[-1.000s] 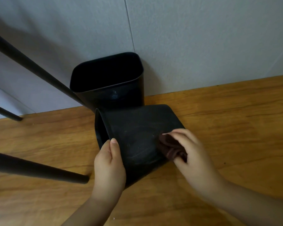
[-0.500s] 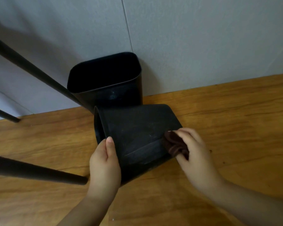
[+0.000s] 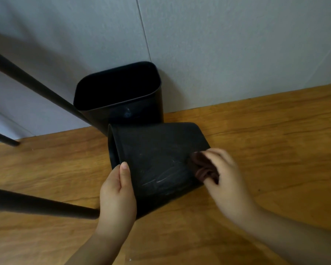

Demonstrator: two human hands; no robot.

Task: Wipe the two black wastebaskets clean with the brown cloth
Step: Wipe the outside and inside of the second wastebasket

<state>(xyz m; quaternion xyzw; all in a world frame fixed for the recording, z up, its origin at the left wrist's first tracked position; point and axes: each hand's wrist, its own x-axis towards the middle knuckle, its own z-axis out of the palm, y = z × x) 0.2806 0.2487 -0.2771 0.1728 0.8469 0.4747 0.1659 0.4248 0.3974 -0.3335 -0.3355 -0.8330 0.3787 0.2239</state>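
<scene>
The tipped wastebasket [image 3: 157,161] lies lengthwise from mid-frame rim to right-hand base, left hand [image 3: 117,192] gripping the rim end, right hand [image 3: 221,175] pinching the cloth [image 3: 203,168] near the base.

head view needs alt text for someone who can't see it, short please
A person's right hand presses a brown cloth against the side of a black wastebasket lying on a wooden floor, while the left hand grips it near its open end. A second wastebasket stands upright behind it against a grey wall, with dark furniture legs at left.
</scene>
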